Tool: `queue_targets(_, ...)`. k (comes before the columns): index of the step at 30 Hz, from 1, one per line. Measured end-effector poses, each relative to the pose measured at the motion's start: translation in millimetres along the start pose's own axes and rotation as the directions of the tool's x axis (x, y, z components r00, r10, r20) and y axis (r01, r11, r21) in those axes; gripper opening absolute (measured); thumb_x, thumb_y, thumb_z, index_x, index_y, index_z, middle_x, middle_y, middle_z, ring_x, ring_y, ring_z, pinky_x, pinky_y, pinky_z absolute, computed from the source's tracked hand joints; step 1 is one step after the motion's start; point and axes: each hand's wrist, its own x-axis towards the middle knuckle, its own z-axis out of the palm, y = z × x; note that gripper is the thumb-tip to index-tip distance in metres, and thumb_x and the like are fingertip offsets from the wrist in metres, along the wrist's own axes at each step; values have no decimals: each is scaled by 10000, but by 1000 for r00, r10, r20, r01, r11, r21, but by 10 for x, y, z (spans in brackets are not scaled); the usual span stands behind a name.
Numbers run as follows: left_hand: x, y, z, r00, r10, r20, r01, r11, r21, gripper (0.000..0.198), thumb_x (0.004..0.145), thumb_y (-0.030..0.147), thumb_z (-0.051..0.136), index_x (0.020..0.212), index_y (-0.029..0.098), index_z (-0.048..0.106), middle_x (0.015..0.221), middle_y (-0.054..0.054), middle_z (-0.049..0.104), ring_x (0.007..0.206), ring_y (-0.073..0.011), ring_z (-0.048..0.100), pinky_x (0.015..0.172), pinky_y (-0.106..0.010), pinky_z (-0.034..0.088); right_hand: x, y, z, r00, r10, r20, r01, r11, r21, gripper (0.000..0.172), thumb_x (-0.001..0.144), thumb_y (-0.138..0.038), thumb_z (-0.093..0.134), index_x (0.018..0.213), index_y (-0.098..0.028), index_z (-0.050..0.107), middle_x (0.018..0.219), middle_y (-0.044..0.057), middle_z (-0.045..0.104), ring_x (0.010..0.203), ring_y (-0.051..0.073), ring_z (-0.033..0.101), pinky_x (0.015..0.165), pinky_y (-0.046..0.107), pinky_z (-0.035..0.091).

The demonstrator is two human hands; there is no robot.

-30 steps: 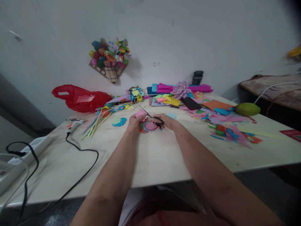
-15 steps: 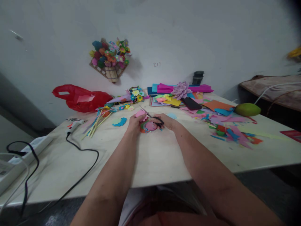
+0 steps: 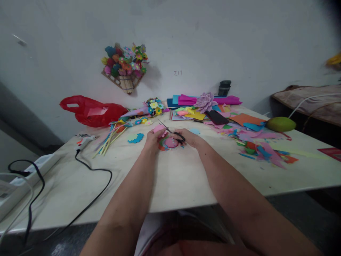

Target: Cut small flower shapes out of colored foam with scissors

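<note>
Pinched in my left hand [image 3: 152,138] is a pink paper piece [image 3: 159,131] with a scalloped edge. My right hand [image 3: 189,137] grips black-handled scissors [image 3: 179,137], their blades pointing up and left beside the pink piece. Whether the blades touch the paper I cannot tell. Below both hands, on the table, lies a round pink item [image 3: 171,143] with small coloured scraps around it. Blue scalloped paper cutouts [image 3: 136,138] rest left of my left hand. A pale blue disc [image 3: 195,131] lies just beyond my right hand.
On the left are a glue gun [image 3: 84,142] with a trailing black cord, a power strip [image 3: 32,174] and a red plastic bag [image 3: 92,112]. Paper scraps [image 3: 266,151], a phone [image 3: 216,117] and a green mango-like fruit [image 3: 281,124] lie to the right. Paper flowers [image 3: 153,106] stand at the back.
Almost nothing differs. Both hands, the scissors and the pink paper keep nearly the same position.
</note>
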Motion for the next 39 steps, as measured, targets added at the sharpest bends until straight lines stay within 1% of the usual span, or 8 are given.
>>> queue_targets(8, 5, 1, -23, 1000, 8, 20, -7, 1000, -3, 258, 492, 154, 797, 698, 110, 647, 656, -38, 634, 566, -110, 587, 634, -266, 528, 3, -7, 8, 1000, 8, -15, -8, 1000, 3, 286, 774, -415, 580, 692, -149, 515, 485, -41, 506, 332, 43, 391, 300, 169, 253)
queue_targets(15, 5, 19, -20, 1000, -7, 3, 7, 1000, -15, 257, 495, 127, 776, 707, 116, 632, 711, -49, 655, 587, -120, 600, 661, -282, 532, 0, -15, 6, 1000, 6, -15, -6, 1000, 9, 280, 753, -404, 597, 686, -146, 511, 477, -44, 497, 335, 42, 385, 301, 170, 240)
queue_targets(22, -20, 38, 2, 1000, -8, -8, 7, 1000, -13, 241, 507, 126, 771, 696, 106, 623, 681, -48, 645, 570, -122, 602, 646, -273, 530, 9, 9, -6, 1000, 13, 5, -14, 999, 47, 260, 751, -394, 587, 702, -149, 516, 504, -34, 509, 364, 49, 418, 314, 169, 231)
queue_targets(27, -29, 52, 11, 1000, -19, -22, 19, 1000, 11, 252, 515, 126, 765, 715, 113, 613, 674, -46, 641, 573, -124, 606, 645, -274, 529, 11, 10, -10, 998, 55, 2, -55, 996, 68, 254, 747, -387, 591, 698, -149, 517, 498, -36, 501, 364, 47, 411, 320, 166, 226)
queue_targets(32, -13, 37, -7, 1000, -7, -28, 7, 1000, -3, 278, 499, 165, 786, 711, 116, 612, 672, -37, 641, 566, -117, 604, 642, -262, 529, -5, -14, -12, 997, 71, 6, -71, 996, 57, 256, 728, -385, 628, 738, -143, 544, 505, -40, 500, 365, 46, 414, 322, 167, 234)
queue_targets(36, 7, 13, -42, 1000, 20, 1, -20, 999, 35, 321, 497, 235, 806, 726, 117, 614, 647, -25, 623, 532, -102, 581, 578, -237, 511, -16, -8, -24, 997, 74, 11, -75, 995, 62, 283, 750, -412, 607, 756, -134, 556, 520, -31, 513, 374, 44, 420, 327, 169, 228)
queue_targets(39, 19, 2, -63, 998, 53, 24, -55, 994, 91, 325, 518, 288, 801, 720, 128, 603, 587, 5, 579, 470, -71, 517, 499, -205, 460, -5, 23, -39, 998, 55, 11, -56, 996, 66, 301, 758, -432, 598, 755, -136, 545, 528, -29, 519, 380, 46, 431, 329, 169, 226)
